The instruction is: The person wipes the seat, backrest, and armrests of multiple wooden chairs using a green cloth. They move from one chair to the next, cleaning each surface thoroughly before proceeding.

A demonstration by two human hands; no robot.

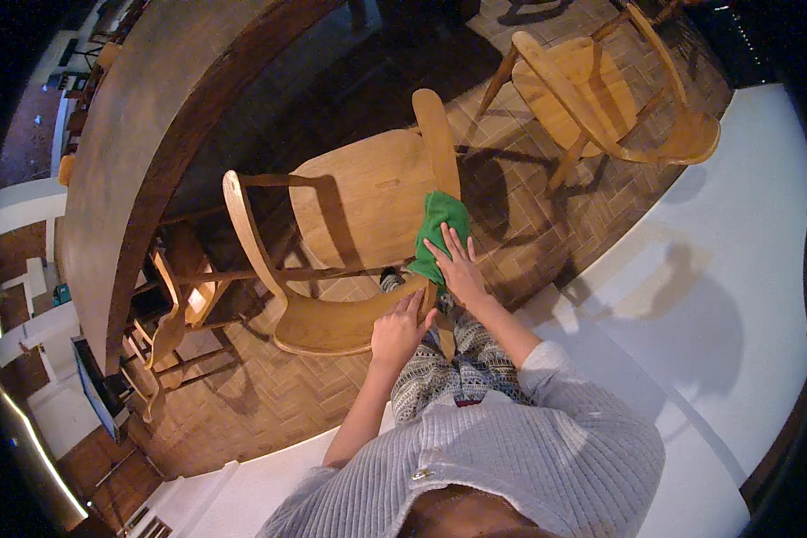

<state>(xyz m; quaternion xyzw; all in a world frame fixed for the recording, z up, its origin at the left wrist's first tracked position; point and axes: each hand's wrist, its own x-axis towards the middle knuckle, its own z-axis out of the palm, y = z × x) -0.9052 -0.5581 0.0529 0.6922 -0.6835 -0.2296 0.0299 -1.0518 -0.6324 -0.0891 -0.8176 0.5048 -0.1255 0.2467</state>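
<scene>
A wooden armchair [370, 195] with a curved backrest stands just before me, its seat facing up. My right hand [458, 263] lies spread on a green cloth [437, 232], pressing it against the chair's right armrest where it meets the backrest. Part of the cloth drapes over the armrest's edge. My left hand [398, 329] rests on the top of the backrest [329, 326], left of the cloth, its fingers over the rail. The underside of each hand is hidden.
A large table with a curved edge [168, 114] stands at the left. Another wooden armchair [578, 94] is at the upper right, and further chairs [165, 316] stand at the lower left. A white wall [699, 269] runs along the right, beside the herringbone floor [296, 390].
</scene>
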